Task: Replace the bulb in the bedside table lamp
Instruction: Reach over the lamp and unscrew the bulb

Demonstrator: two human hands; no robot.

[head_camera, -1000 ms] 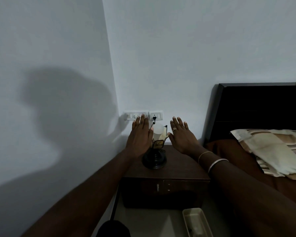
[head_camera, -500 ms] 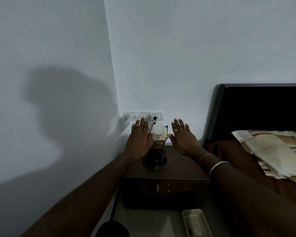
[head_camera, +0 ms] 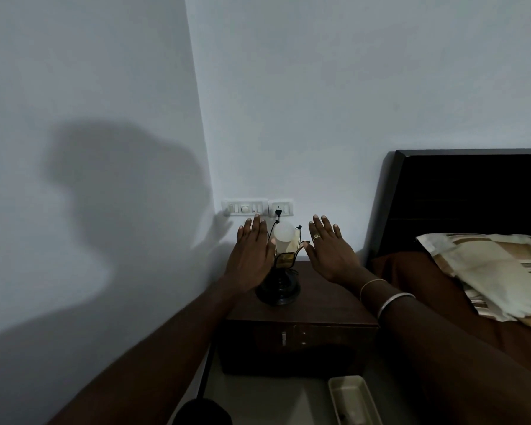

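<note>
A small table lamp (head_camera: 279, 283) with a black round base and petal-shaped glass shade stands on the dark wooden bedside table (head_camera: 325, 305). A white bulb (head_camera: 283, 233) sits unlit in its top. My left hand (head_camera: 252, 256) is flat and empty just left of the lamp, its thumb against the shade. My right hand (head_camera: 330, 253), wearing a ring, hovers flat and empty to the lamp's right, a small gap away. The lamp's black cord runs up to a wall socket (head_camera: 280, 207).
A switch panel (head_camera: 244, 207) is on the wall beside the socket. A bed with a dark headboard (head_camera: 466, 197) and a striped pillow (head_camera: 491, 271) lies to the right. A cream tray (head_camera: 354, 400) rests on the floor below the table. A dark round object (head_camera: 201, 412) sits at bottom.
Both hands have stayed flat on either side of the lamp; the right hand drifted slightly away from the shade. The lamp has not moved.
</note>
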